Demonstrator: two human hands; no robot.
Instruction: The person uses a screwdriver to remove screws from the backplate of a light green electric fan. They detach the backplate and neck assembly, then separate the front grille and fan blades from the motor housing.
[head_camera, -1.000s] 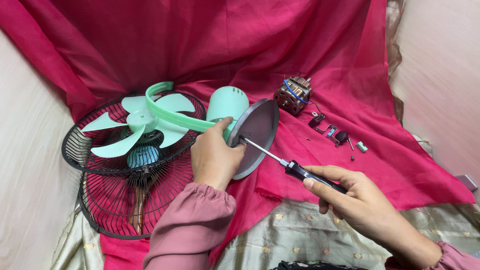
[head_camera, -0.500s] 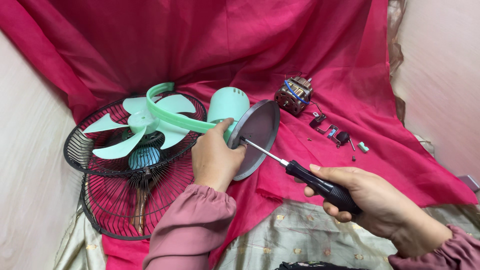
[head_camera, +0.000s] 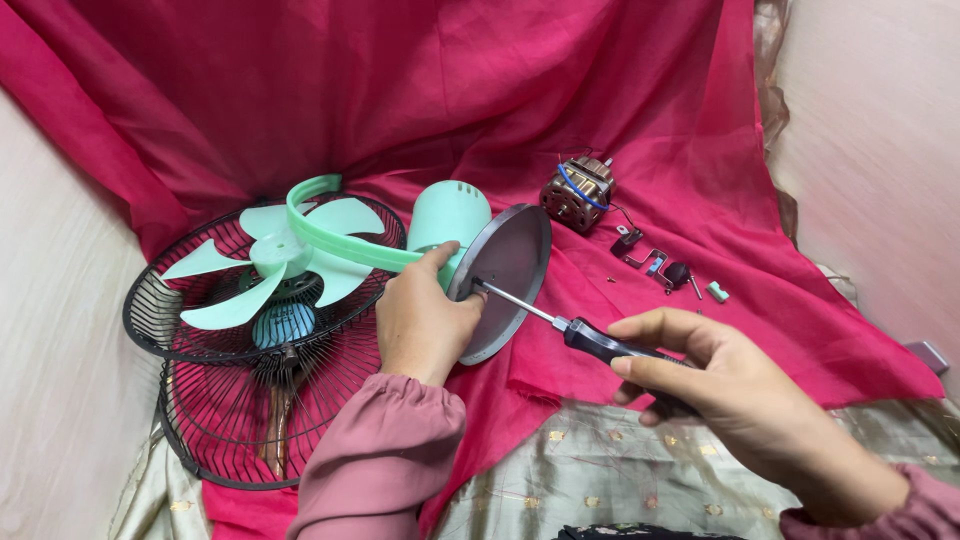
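Magenta cloth draped over backdrop & work surface, w/ a gold-patterned beige fabric showing at the near edge. At left, two black wire fan guards lie overlapped on the cloth, a mint-green fan blade resting in the upper one. At upper right, a bare fan motor w/ copper windings & blue wire sits on the cloth; just beside it to the right lie small loose parts: metal bracket, dark knob, screws, a small green piece.
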